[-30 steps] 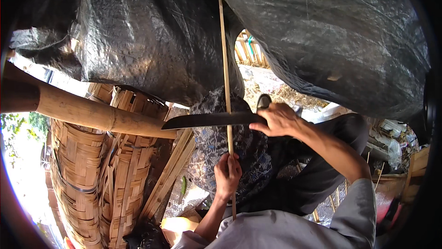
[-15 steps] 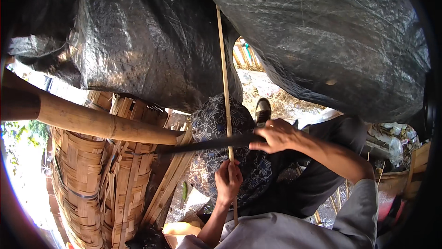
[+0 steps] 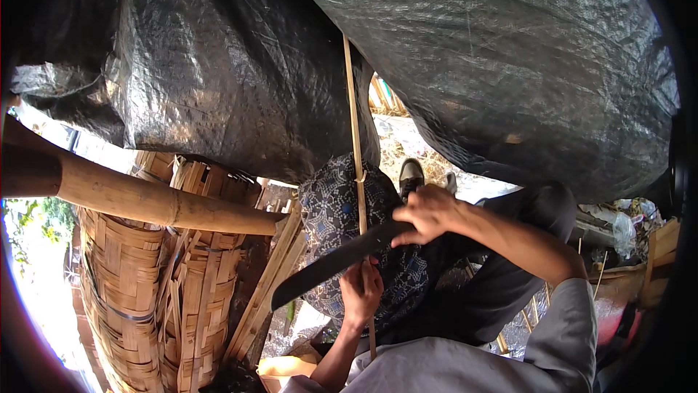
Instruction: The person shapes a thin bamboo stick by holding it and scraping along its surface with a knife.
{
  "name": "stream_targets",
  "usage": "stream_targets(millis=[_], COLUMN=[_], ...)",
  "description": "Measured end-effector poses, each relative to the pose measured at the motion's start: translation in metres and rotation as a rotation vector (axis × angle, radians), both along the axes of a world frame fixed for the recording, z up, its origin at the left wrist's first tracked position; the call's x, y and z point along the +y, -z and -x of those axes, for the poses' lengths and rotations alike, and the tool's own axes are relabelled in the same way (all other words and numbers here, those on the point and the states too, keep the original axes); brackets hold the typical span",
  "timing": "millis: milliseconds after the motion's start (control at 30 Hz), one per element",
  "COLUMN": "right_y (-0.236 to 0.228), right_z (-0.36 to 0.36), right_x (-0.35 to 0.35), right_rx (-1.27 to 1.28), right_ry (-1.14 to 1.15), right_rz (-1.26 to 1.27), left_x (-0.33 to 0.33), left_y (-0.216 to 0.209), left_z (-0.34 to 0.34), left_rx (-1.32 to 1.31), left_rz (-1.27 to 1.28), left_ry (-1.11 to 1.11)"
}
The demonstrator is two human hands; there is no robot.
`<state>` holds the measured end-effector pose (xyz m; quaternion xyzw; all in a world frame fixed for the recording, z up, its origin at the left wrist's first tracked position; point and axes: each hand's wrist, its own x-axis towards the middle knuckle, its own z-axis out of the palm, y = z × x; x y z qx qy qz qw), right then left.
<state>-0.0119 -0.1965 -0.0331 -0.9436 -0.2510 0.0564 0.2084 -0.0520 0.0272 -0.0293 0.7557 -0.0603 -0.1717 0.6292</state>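
Daylight enters from the lower left, where the background burns out to white, and from the gap ahead. The black tarpaulin (image 3: 218, 80) overhead shades the middle yet shows grey sheen. Focus is sharp centrally; fisheye bending curves the bamboo pole (image 3: 145, 200), and corners fall black.

Single head-worn fisheye view, looking down from close range at the hands; edges curve toward the rim, forearms enter from the lower edge.

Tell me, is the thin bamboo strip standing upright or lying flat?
Upright. The thin bamboo strip runs nearly vertically from the left hand up against the black tarp.
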Motion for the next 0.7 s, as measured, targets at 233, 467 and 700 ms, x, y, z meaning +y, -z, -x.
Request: stream_targets(millis=[233, 467, 700], right_y=[0.009, 0.028, 0.010], right_z=[-0.021, -0.032, -0.056], right_x=[-0.022, -0.030, -0.049], right_rx=[-0.022, -0.081, 0.175], right_ry=[0.366, 0.237, 0.654], right_rz=[-0.199, -0.155, -0.326], left_x=[-0.012, -0.007, -0.006], left_y=[-0.005, -0.012, -0.005], left_z=[-0.008, 0.005, -0.006], left_rx=[0.042, 0.097, 0.063], left_rz=[-0.006, -0.008, -0.037], left_ry=[0.002, -0.006, -0.020])
